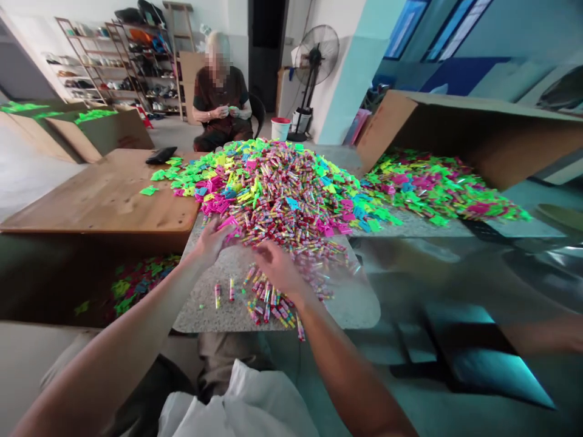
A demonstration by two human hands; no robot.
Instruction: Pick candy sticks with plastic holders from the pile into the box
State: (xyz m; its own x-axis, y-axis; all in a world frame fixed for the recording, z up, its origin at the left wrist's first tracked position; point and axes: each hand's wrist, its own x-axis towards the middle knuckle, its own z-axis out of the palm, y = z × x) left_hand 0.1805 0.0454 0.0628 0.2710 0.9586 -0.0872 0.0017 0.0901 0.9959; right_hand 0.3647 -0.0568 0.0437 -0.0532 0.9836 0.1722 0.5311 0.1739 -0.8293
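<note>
A big heap of small colourful sticks and bright paper tags (282, 188) covers a speckled stone table (218, 303). My left hand (212, 240) reaches into the near left edge of the heap, fingers around a pink tag. My right hand (277, 267) hovers palm down over a small loose group of sticks (266, 303) at the table's front, its fingers curled and partly blurred. Two single sticks (223, 294) lie apart to the left of that group.
A wooden table (104, 194) with a black object (160, 155) adjoins on the left. A tipped cardboard box (478, 130) spills more tags (432, 188) at the right. Another person (221, 97) sits across, handling something. A fan (316, 57) and a white bucket (280, 128) stand behind.
</note>
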